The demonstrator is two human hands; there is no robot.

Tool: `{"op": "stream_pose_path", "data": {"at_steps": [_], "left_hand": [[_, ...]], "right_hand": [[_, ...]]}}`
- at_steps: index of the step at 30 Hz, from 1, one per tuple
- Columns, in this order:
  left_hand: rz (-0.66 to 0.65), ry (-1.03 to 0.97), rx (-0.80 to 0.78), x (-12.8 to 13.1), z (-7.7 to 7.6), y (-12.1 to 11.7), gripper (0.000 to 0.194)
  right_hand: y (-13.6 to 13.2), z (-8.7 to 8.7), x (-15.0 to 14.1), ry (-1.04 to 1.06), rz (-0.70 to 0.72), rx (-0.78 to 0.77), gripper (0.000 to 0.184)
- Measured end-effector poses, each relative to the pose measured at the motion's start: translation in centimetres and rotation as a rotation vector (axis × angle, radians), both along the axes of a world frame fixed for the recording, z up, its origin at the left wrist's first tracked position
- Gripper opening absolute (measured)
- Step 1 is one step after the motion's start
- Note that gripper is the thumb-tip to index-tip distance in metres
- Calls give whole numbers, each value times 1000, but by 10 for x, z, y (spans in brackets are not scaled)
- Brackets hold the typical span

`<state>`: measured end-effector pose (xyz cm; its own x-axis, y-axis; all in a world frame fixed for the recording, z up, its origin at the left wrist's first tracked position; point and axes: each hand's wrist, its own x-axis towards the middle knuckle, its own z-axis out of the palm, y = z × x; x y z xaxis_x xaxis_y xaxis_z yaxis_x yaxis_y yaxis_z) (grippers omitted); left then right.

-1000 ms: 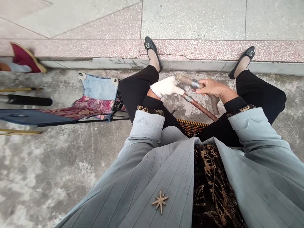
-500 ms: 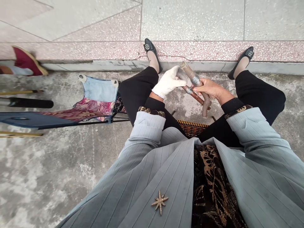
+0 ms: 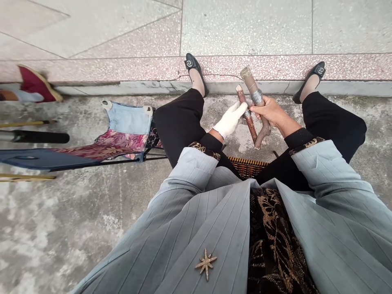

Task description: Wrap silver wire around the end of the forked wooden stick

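My left hand (image 3: 230, 118), in a white glove, is closed around a thin reddish-brown stick (image 3: 241, 95) with a pale cut upper end. Silver wire (image 3: 247, 114) is wound round this stick by my gloved fingers. My bare right hand (image 3: 273, 112) grips a thicker grey-brown branch (image 3: 251, 85), which is bent at its lower end. A wider wire coil (image 3: 257, 96) wraps that branch just above my fingers. Both pieces tilt side by side between my knees, their tops apart and their lower ends close together. Most fingers of both hands are hidden behind the wood.
Below the hands shows a woven wicker edge (image 3: 248, 166). To the left stands a folding chair (image 3: 130, 118) with blue and floral cloth, near a dark handle (image 3: 43, 137) and yellow poles (image 3: 27, 176). Another person's red shoe (image 3: 38, 83) is by the raised kerb (image 3: 137, 87).
My left hand has moved down and now holds the thin stick near its wire. The thin stick's upper end has come into view, beside and apart from the thick branch, which stands more upright.
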<state>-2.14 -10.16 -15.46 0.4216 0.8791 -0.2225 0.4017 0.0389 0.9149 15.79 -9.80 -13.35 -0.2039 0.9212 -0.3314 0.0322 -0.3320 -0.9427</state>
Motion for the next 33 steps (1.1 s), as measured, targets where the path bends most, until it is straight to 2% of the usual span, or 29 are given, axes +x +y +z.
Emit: {"op": "stream_pose_path", "data": {"at_steps": [3,7,9,12,16,23,27,33], "left_hand": [[133,-193,-22,0,-10,2,65],[231,-416,-129,-2,-12,6,61],[227,-461,-180,-3,-10,7,60],[196,-466,-220,-3,-6,7,60],[170,-437,-163,-3,-5,8,61],[120,-434,-148,0,-5,10,65],[133,-427,-120,3,-4,10,67],[214,-409,-68,5,-5,11,61]], "right_hand": [[5,-4,6,-42,-34,37,37],[11,-7,10,-106,-145,203,33],[11,-4,10,-124,-136,281,30],[7,3,6,-165,-28,338,28],[2,9,2,-254,97,359,30],[4,5,1,-347,22,399,28],[4,7,-4,-261,-53,327,28],[-4,16,-11,14,-129,-28,24]]}}
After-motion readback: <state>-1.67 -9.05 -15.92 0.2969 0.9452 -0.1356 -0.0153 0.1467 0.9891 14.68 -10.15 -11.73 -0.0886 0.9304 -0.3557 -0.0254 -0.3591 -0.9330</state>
